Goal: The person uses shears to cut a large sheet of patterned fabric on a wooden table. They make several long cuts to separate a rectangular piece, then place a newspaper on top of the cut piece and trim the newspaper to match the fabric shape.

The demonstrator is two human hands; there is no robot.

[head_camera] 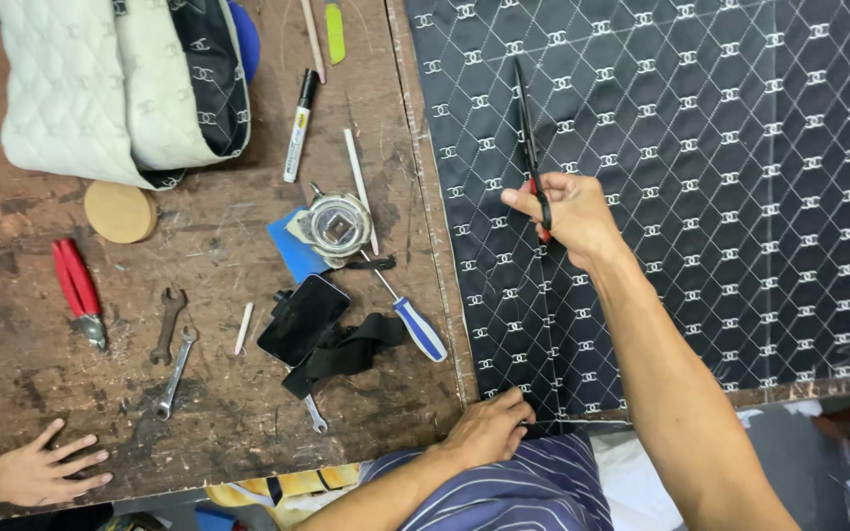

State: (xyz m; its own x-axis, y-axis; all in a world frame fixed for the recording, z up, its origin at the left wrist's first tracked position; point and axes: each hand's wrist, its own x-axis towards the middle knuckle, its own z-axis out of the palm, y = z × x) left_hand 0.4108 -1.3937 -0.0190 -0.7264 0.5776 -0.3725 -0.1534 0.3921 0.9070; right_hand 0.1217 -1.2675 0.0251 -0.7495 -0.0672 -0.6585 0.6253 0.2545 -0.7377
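My right hand grips a pair of black scissors with red inside the handle, blades pointing away over a black quilted fabric printed with small white logos. My left hand presses down on the near left corner of that fabric at the table's front edge. The scissors lie along a line in the fabric, near its left border.
On the worn wooden table lie red pliers, two wrenches, a blue-handled screwdriver, a black phone, a tape measure, a marker and a wooden disc. Folded cream quilted material sits far left. Another person's hand rests at the near left.
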